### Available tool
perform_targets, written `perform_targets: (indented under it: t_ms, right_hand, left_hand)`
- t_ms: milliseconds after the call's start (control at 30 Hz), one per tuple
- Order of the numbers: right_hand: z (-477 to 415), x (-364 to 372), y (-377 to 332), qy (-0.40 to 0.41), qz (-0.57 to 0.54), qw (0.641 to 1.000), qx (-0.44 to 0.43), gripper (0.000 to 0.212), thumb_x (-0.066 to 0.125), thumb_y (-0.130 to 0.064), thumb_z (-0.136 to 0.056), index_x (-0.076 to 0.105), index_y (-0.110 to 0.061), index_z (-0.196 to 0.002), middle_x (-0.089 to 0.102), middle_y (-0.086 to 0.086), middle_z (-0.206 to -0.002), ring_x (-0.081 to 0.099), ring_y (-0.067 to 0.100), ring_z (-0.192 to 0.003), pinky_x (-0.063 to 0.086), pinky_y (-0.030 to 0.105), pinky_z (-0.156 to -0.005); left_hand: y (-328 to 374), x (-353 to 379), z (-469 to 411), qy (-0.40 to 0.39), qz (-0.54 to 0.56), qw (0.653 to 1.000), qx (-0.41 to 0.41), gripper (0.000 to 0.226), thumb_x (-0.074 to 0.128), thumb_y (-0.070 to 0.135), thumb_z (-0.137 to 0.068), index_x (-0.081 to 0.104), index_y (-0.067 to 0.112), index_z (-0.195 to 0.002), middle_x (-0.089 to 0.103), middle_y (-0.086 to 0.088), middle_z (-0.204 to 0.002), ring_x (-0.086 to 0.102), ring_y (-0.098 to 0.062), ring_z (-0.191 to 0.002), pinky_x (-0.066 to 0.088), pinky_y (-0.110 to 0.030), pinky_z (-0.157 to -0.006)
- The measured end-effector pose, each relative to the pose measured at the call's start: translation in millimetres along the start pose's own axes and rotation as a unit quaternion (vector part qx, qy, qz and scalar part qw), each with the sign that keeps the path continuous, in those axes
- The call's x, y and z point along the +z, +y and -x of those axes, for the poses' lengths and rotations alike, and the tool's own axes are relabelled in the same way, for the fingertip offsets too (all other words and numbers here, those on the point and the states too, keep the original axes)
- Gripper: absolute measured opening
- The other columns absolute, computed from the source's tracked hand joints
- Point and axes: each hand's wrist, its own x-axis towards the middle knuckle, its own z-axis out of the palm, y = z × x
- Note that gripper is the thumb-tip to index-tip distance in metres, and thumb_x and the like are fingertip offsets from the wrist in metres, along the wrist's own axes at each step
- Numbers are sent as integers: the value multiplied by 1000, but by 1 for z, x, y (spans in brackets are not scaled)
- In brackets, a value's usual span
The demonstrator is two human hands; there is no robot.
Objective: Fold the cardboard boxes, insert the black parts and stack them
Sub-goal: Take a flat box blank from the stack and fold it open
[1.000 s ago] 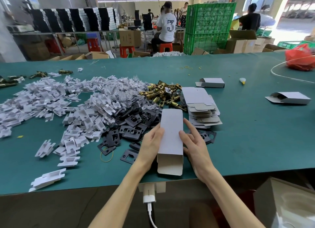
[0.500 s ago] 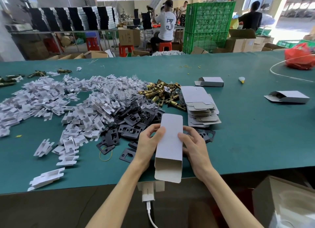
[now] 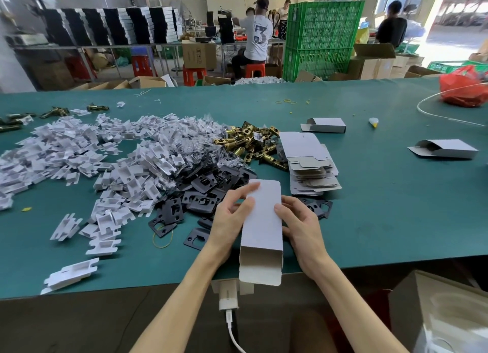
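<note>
Presently our left hand and right hand grip one box (mouth overhangs the table edge); two folded boxes rightward.

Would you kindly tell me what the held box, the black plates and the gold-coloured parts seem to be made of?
The box looks like thin paperboard, matt white outside, grey-brown inside its open end. The black plates seem thin stamped metal with a matt dark coating, though plastic is possible. The gold-coloured parts look like brass-finish metal: they gleam.
</note>
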Motion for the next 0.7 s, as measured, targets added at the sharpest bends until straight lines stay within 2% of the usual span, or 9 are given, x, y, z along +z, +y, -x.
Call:
perform_targets:
  t_ms: [133,267,433,500,600,700]
  right_hand:
    - [1,0,-1,-9,-3,1000,3,30,75,-32,-86,72,-25,-115,73,7,-114,70,35,-106,56,61,-90]
    - [1,0,-2,-6,-18,1000,2,31,75,-33,-85,73,-26,-115,73,7,-116,66,40,-111,55,58,-92]
    - [2,1,-3,3,-26,1000,0,34,78,-31,-84,71,-26,-116,72,6,-119,68,33,-112,56,53,-95]
    - [2,0,-4,14,-44,999,8,41,81,-30,-82,68,-23,-119,72,7,-118,69,28,-111,58,48,-93]
    - [4,0,-7,16,-85,996,33,47,84,-31,-79,65,-19,-120,75,10,-113,73,28,-99,61,44,-81]
    - [5,-1,-11,17,-90,995,40,49,86,-32,-78,66,-15,-120,75,12,-114,72,32,-101,60,49,-85]
  left_hand:
    - [0,1,0,11,-25,1000,-16,33,68,32,-92,71,21,-123,71,-10,-118,67,-28,-93,57,-43,-73]
    - [-2,0,0,15,-33,999,-25,24,69,20,-100,70,14,-122,74,-15,-114,68,-27,-92,57,-44,-77]
    - [0,2,0,5,-40,999,-17,22,70,23,-98,70,13,-118,76,-12,-107,70,-17,-86,58,-34,-70]
    - [1,4,1,-8,-56,998,-9,33,73,30,-93,69,16,-123,72,-10,-114,71,-18,-89,60,-35,-73]
    - [1,6,0,-34,-55,998,-7,50,73,36,-87,66,22,-135,62,-11,-131,71,-30,-106,62,-42,-87]
    - [0,6,-1,-47,-81,996,-2,57,73,41,-85,62,30,-140,54,-6,-135,67,-27,-116,60,-41,-94]
